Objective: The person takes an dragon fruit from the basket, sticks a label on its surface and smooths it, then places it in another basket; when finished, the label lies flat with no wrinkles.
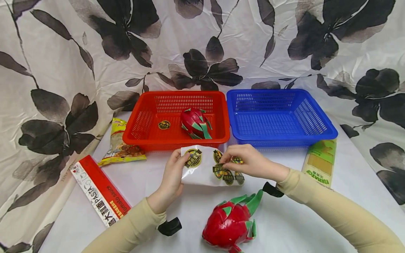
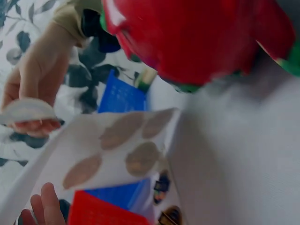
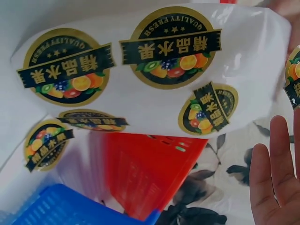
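Note:
A white sheet of round fruit stickers (image 1: pixel 205 175) is held up over the table, bent in the wrist views. My left hand (image 1: pixel 171 174) grips its left edge, thumb on top by one sticker. Over the sheet's right part, my right hand (image 1: pixel 253 162) pinches a round sticker (image 2: pixel 28 111), whose pale back shows in the left wrist view; part of its printed face (image 3: pixel 293 77) appears at the right wrist view's edge. Several stickers cluster near those fingertips. A red dragon fruit (image 1: pixel 226 225) with green tips lies on the table, nearer me than the sheet.
Behind the sheet, a red basket (image 1: pixel 175 143) holds another dragon fruit (image 1: pixel 193 121) and a round sticker (image 1: pixel 164 124). Beside it stands a blue basket (image 1: pixel 284 142). A yellow snack bag (image 1: pixel 121 144) and a pasta box (image 1: pixel 101 191) lie left; a green noodle pack (image 1: pixel 320 161) lies right.

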Motion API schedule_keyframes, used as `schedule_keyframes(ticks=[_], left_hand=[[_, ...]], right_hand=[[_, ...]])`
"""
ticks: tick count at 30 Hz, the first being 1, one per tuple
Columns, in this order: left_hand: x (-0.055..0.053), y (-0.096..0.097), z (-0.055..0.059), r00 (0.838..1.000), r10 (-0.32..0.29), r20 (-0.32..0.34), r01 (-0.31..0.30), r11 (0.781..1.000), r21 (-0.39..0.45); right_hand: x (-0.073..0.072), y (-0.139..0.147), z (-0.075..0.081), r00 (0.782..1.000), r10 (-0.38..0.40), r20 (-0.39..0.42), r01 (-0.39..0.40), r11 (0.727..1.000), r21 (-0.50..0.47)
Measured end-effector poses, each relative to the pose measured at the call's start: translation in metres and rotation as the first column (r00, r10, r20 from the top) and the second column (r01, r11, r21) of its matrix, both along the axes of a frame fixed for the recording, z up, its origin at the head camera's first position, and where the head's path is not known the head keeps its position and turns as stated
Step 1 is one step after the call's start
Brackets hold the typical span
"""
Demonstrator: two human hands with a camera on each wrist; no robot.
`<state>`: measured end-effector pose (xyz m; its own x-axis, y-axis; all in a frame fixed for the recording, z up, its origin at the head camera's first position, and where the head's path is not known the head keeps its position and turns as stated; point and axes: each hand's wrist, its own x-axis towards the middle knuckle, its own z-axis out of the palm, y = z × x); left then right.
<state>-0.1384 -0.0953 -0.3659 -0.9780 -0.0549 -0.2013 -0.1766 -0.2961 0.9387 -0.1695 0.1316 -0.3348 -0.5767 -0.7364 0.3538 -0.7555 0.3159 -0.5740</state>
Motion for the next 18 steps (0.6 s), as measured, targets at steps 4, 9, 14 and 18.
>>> schedule_keyframes(ticks=[4,9,14,18], left_hand=[[-0.005,-0.011,-0.016,0.999,0.033,0.034,-0.030,0.997,-0.077],[-0.012,-0.028,-0.035,0.994,0.067,0.085,-0.048,0.977,-0.209],[-0.017,-0.041,-0.049,0.992,0.087,0.095,-0.050,0.939,-0.341],[-0.019,-0.048,-0.058,0.992,0.064,0.112,-0.016,0.922,-0.388]], right_hand=[[0.000,0.004,-0.002,1.000,-0.003,0.006,0.003,1.000,-0.007],[0.000,0.009,-0.004,1.000,-0.010,0.014,0.010,1.000,-0.012],[0.000,0.012,-0.006,1.000,-0.021,0.016,0.022,1.000,-0.012],[0.000,0.014,-0.007,1.000,-0.021,0.022,0.021,1.000,-0.008]])
